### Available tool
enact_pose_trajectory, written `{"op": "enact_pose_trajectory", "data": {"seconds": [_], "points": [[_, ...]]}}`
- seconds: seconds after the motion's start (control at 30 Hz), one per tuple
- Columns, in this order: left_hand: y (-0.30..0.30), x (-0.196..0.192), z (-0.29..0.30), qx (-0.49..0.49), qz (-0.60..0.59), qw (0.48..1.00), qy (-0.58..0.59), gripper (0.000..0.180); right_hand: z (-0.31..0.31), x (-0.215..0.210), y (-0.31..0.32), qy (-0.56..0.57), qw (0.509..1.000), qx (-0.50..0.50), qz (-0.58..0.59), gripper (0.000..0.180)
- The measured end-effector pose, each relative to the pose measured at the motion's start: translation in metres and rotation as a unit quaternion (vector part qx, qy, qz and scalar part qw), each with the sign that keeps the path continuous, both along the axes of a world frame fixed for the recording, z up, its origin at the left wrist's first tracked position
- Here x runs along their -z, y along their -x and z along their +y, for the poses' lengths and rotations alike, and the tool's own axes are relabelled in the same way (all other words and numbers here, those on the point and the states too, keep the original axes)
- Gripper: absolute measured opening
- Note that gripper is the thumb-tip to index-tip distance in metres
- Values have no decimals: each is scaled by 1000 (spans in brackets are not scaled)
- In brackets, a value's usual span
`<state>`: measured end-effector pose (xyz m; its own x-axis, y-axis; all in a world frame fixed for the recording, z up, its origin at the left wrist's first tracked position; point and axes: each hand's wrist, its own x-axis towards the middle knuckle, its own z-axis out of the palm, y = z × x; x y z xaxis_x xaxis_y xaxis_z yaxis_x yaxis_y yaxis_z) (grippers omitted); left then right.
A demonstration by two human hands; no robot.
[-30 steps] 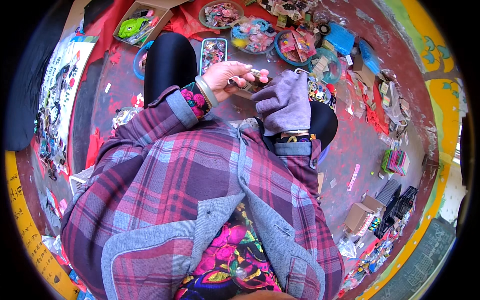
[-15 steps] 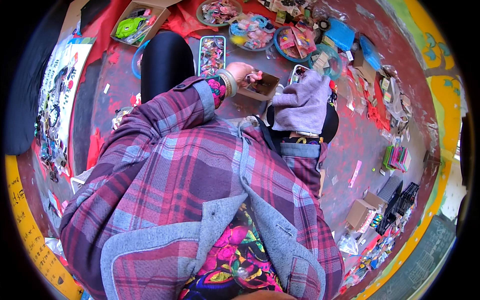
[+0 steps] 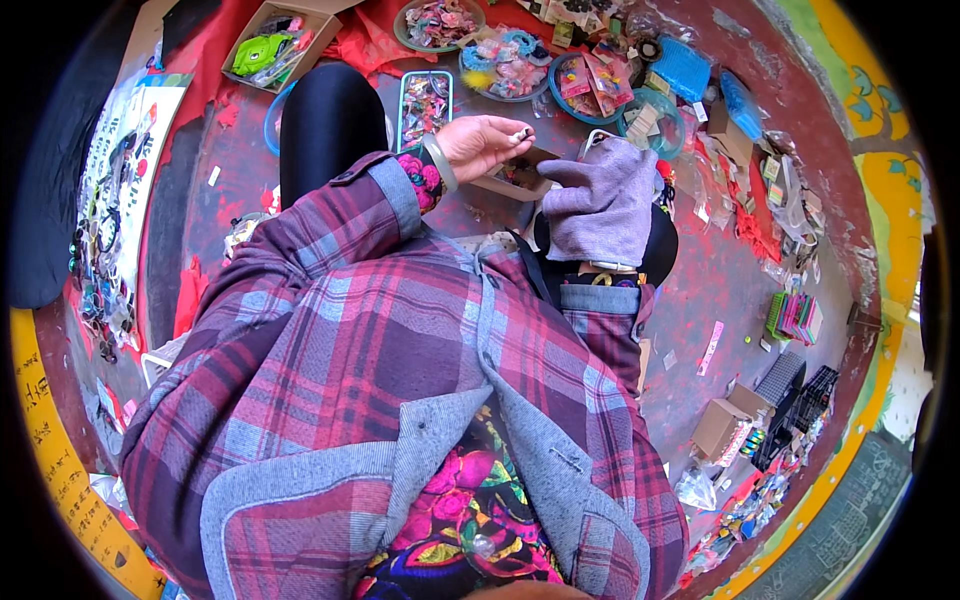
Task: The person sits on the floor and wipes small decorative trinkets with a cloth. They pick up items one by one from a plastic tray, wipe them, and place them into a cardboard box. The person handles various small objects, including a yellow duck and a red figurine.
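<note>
Left hand [image 3: 480, 145] fingers pinching small piece [image 3: 521, 133], gloved right hand [image 3: 600, 200] fingers hidden, cannot tell

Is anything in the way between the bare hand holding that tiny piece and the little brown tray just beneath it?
Nothing visible. The left hand pinches a tiny piece at its fingertips, right over the small brown tray. The right hand, in a purple glove, is at the tray's right side, not between them.

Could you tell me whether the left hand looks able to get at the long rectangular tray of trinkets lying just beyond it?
Probably yes. The left hand hovers just beside the rectangular tray, with nothing between them; only its fingers are occupied, pinching a small item too small to identify.
</note>
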<state>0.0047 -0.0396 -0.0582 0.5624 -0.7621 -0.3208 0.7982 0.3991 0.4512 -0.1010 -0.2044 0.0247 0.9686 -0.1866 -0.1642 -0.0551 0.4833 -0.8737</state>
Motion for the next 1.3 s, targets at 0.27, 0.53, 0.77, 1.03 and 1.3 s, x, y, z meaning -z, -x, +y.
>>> {"op": "enact_pose_trajectory", "data": {"seconds": [0.27,0.53,0.77,1.03,1.3], "points": [[12,-19,5,71,-14,997,-39,18,4,-13,3,142,990,7,3,35],[23,-43,2,31,-124,987,-102,28,1,-7,1,273,953,-29,-130,14],[26,-45,1,18,-207,964,-164,26,6,-1,5,586,793,-45,-162,24],[39,-57,-3,76,-283,933,-211,14,10,4,7,454,881,-46,-127,27],[39,-58,-4,126,-269,933,-202,12,3,21,1,606,762,-20,-226,27]]}}
